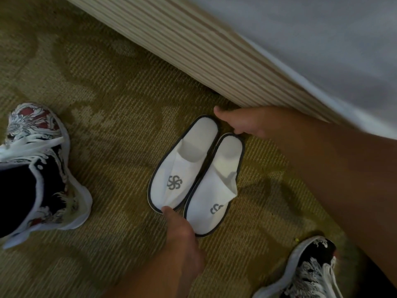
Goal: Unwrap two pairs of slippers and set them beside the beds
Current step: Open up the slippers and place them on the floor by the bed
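Slippers (196, 175), a white pair with dark piping and a grey pinwheel logo, lie sole-down and side by side on the olive carpet (107, 104), just beside the striped bed skirt (214, 50) of a bed (322, 39) made up in white. Their heels point towards the bed and their toes away from it, presumably so a guest can step straight into them on rising. No wrapper shows in the frame. The person crouches over the pair, patterned sneakers (38, 168) planted on either side. The left hand (182, 233) reaches up from below and touches the toe of the outer slipper (182, 168) with one digit; the rest of its fingers are hidden, so whether it pinches the fabric cannot be told. The right hand (242, 123) comes in along the bed skirt with its thumb spread free and its fingertips resting on the heel rim of the inner slipper (214, 190), gripping nothing. With contact at opposite ends, the hands appear to be squaring the two slippers up. This pair looks all but placed; a second pair is nowhere in view.
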Demonstrator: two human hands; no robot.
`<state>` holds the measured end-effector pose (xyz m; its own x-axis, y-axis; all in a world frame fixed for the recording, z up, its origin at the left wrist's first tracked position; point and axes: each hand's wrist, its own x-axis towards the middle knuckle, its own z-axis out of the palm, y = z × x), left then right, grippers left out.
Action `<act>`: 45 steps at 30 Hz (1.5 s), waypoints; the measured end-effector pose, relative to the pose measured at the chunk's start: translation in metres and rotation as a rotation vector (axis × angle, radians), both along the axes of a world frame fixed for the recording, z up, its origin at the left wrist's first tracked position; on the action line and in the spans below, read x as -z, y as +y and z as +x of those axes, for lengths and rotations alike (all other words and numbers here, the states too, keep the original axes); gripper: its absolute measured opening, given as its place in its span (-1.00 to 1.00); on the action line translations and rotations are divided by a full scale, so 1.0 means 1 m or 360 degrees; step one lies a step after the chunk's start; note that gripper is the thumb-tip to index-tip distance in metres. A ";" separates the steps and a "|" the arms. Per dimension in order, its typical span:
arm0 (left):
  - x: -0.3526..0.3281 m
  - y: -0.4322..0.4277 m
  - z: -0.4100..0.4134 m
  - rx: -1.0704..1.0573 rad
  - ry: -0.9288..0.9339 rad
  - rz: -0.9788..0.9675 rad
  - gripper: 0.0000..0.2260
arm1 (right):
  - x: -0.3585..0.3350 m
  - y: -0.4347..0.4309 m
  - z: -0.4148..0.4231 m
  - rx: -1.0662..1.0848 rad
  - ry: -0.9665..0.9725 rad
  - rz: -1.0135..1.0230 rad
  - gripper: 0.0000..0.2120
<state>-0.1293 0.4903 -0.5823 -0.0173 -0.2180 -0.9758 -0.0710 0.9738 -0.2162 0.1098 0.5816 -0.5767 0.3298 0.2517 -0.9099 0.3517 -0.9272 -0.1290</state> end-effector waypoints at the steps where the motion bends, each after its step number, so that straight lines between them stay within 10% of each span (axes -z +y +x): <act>1: 0.001 0.000 0.000 -0.0019 0.0016 0.0021 -0.10 | 0.000 0.000 0.000 -0.0004 0.0009 -0.0004 -0.04; 26: 0.015 0.023 -0.025 -0.0102 0.0333 0.0537 -0.45 | 0.000 0.025 -0.010 0.0089 0.0056 0.0192 0.01; 32: 0.016 0.043 -0.031 -0.0621 0.0139 0.0488 -0.26 | -0.002 0.057 -0.027 0.0044 0.0115 0.0344 -0.08; 45: 0.024 0.066 -0.032 -0.0422 0.0130 0.0382 -0.29 | 0.001 0.050 -0.034 0.0079 0.0105 0.0365 -0.18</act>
